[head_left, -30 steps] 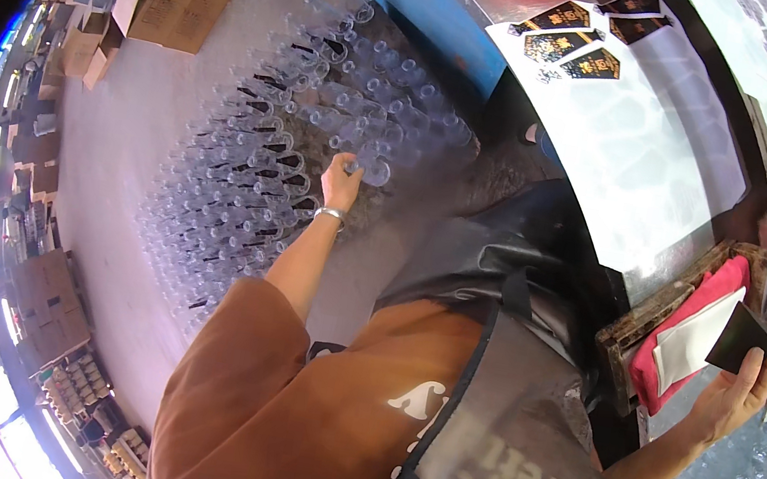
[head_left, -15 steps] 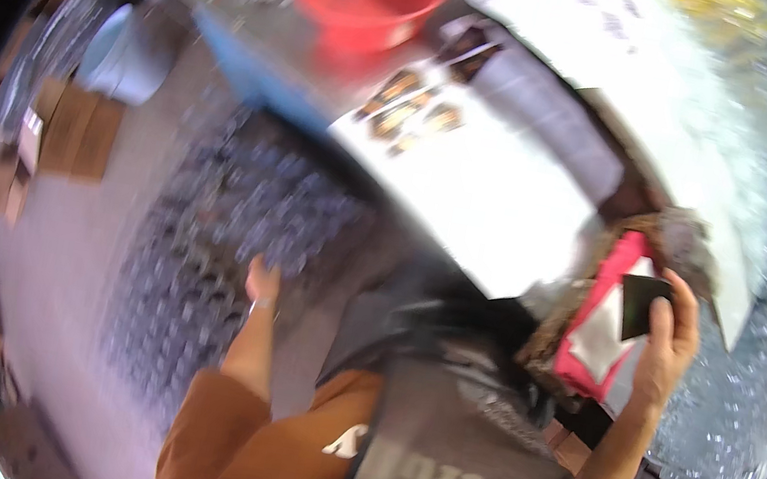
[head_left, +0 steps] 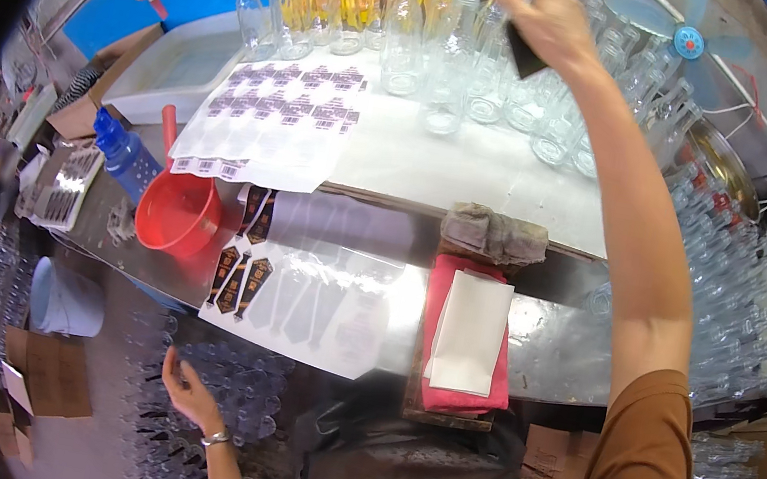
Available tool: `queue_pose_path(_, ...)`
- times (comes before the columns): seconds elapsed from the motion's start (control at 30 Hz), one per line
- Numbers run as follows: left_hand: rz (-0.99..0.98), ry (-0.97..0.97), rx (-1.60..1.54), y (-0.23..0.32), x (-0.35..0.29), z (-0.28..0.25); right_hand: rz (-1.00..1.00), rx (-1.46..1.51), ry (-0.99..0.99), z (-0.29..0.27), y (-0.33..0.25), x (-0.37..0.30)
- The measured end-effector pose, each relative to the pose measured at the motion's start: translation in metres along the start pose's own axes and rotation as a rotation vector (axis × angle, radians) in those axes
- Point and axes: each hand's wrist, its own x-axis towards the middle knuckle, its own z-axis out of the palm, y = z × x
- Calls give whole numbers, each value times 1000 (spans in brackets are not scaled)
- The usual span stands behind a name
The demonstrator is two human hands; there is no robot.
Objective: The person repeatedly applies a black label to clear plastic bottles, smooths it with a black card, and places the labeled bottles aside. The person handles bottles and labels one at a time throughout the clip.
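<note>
Several bottles (head_left: 451, 63) stand upright, neck-up.

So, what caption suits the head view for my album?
Right hand, holding a flat black piece, at clear glass bottles; left hand open near bottles on the floor.

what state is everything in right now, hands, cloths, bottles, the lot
right hand, closed on dark pad
left hand, open, seemingly empty
table bottles, upright, uncapped
white cloth, folded
pink cloth, lying under white cloth
grey cloth, bunched up
label sheet, flat, partly used
red bowl, upright
cardboard box, flaps open
fan, cannot tell if running
</note>
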Motion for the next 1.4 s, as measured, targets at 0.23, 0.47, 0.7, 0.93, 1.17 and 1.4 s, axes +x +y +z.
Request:
queue_pose_path(0.23, 284, -363, -442, 155, -7, 91, 22, 104, -68, 40, -12, -33)
queue_pose_path(0.47, 565, -666, -569, 284, -21, 134, 36, 278, 21, -85, -107, -101)
queue_pose_path(0.7, -132, -1501, -1071, 328, -91, 152, 278, 378, -304, -50, -51, -196)
queue_pose_path(0.93, -183, -1310, -743, 296, -124, 171, 579, 407, -132, -64, -37, -296)
queue_pose_path(1.17, -11, -1256, -651, 305, -125, 151, 785, 676, -334, -60, -97, -389)
queue_pose_path(1.4, 61, -1237, -549, 295, -118, 132, 827, 686, -341, -61, -94, -399)
